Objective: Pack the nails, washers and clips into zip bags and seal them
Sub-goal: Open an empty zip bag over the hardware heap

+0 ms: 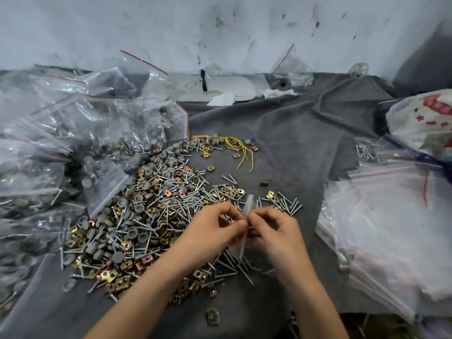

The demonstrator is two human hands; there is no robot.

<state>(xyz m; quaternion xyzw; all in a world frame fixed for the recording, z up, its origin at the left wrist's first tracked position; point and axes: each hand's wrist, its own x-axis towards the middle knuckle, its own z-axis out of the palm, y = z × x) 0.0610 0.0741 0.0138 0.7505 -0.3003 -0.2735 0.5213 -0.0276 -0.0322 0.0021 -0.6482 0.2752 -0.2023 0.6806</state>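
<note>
While our left hand (pixel 220 228) and right hand (pixel 271 231) pinch the bag (pixel 250 204) between them, it runs 12 to 6. Pile (pixel 146 216) sits at 9 o'clock, left hand's nearer.

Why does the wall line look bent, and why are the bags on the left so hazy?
Head view: the wide-angle lens bows the edges; glare whitens the filled zip bags; the small bag pinched between left hand and right hand is blurred.

Single head-worn wide-angle view here, looking forward and down across the bench (pixel 293 143), close over the left hand (pixel 212 233) and right hand (pixel 276 233), dirty wall (pixel 220 25) filling the top.
</note>
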